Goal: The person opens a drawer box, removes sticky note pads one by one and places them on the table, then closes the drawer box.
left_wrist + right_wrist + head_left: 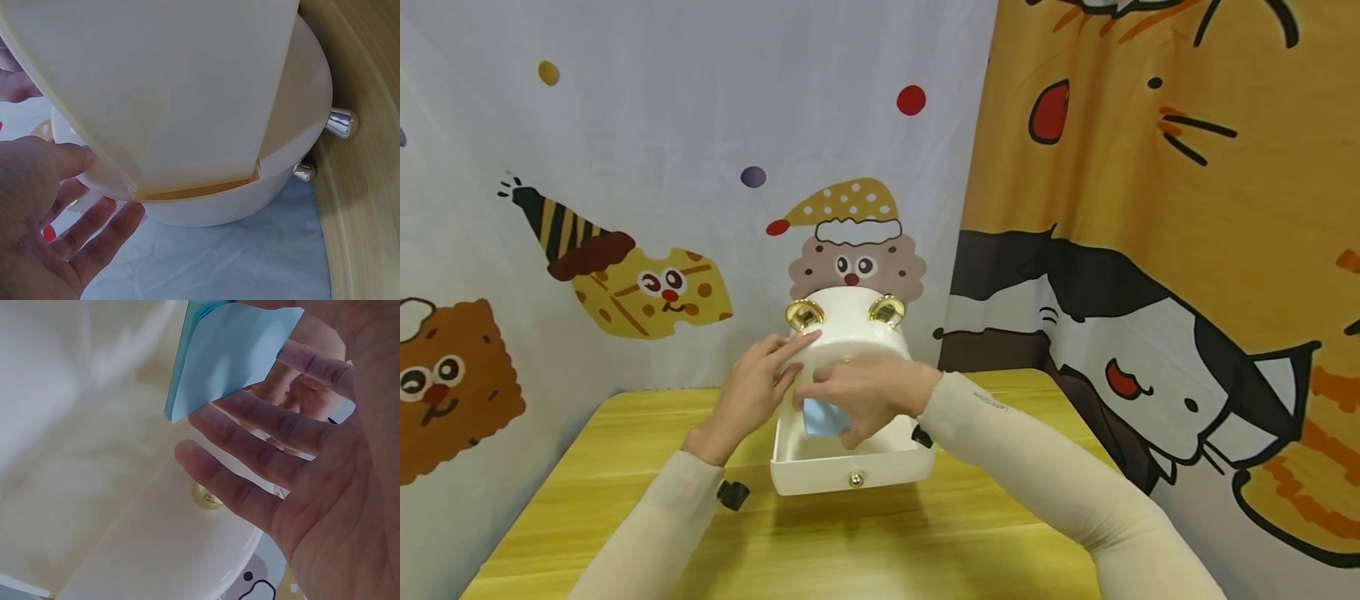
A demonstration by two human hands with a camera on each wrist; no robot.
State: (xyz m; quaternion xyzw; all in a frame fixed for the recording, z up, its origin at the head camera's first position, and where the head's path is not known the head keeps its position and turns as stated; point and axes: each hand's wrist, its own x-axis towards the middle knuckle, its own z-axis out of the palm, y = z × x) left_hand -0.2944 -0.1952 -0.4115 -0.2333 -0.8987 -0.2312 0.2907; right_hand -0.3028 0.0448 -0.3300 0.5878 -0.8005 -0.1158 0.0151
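Note:
A white storage box [850, 312] with two gold ear-like parts on top stands on the table, and its drawer [790, 477] is pulled out toward me. My right hand [872, 390] holds a light blue pad of paper [234, 359] over the open drawer, the pad's sheets layered at one edge. In the right wrist view its lower fingers [240, 494] extend beside the pad. My left hand [751, 390] touches the left side of the box's front with fairly straight fingers. In the left wrist view, its fingertips [128, 215] lie beside the drawer opening.
The yellow wood-grain table [992, 533] bears the box. A gold knob [857, 479] sits on the drawer front. Short shiny feet [342, 122] show under the box in the left wrist view. A cartoon-printed curtain [647, 133] hangs close behind the table.

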